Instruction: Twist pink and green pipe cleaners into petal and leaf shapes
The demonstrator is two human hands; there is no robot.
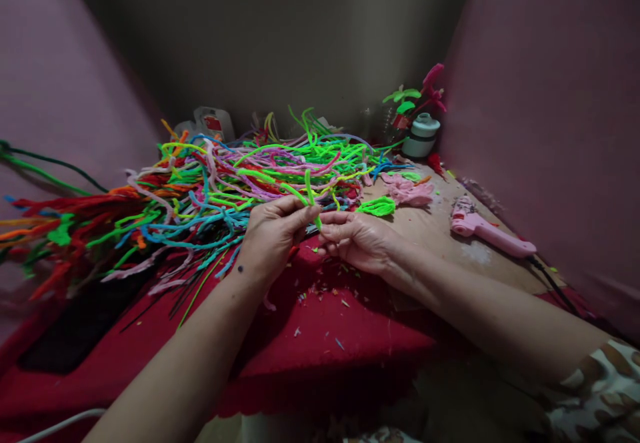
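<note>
Between my two hands is a bright green pipe cleaner (309, 186), with two ends rising in a V above the fingers. My left hand (277, 229) pinches it between thumb and forefinger. From the other side my right hand (355, 236) grips its lower end, fingertips almost touching the left thumb. Just behind the hands lies a big tangled heap of coloured pipe cleaners (280, 156). Right of it are a coiled green bundle (377, 207) and a pink fuzzy bundle (409, 191).
A pink glue gun (493, 231) with a black cord lies on a brown board (435, 229) at right. Behind stands a pale blue jar (421, 135) near pipe-cleaner flowers (433, 89). A dark flat object (75, 333) rests on the red cloth (320, 336), which is strewn with clippings.
</note>
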